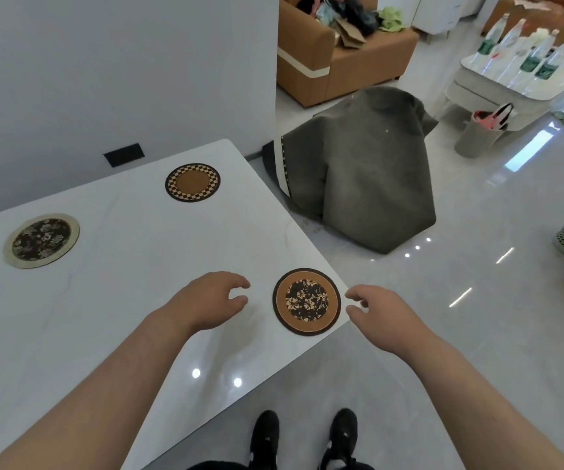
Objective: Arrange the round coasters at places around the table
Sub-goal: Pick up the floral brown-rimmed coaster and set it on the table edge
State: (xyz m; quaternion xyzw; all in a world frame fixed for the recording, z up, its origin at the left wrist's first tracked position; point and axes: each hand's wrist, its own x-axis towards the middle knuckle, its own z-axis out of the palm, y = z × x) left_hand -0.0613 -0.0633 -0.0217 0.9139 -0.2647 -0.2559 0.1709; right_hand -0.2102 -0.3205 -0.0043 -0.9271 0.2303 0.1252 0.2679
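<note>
Three round coasters lie flat on the white table (131, 300). A brown coaster with a dark floral centre (306, 301) sits at the near right corner. My left hand (211, 298) hovers just left of it, fingers curled and apart, holding nothing. My right hand (380, 312) is just right of it, past the table's edge, fingers apart and empty. A checkered-rim coaster (192, 182) lies near the far edge. A cream-rimmed floral coaster (41, 240) lies at the left.
A chair draped in grey cloth (368, 171) stands off the table's far right corner. A wall (104, 62) backs the table. Beyond are a tan sofa (338, 52), a low table with bottles (524, 72) and a bin (479, 134). My feet (304, 439) stand on glossy floor.
</note>
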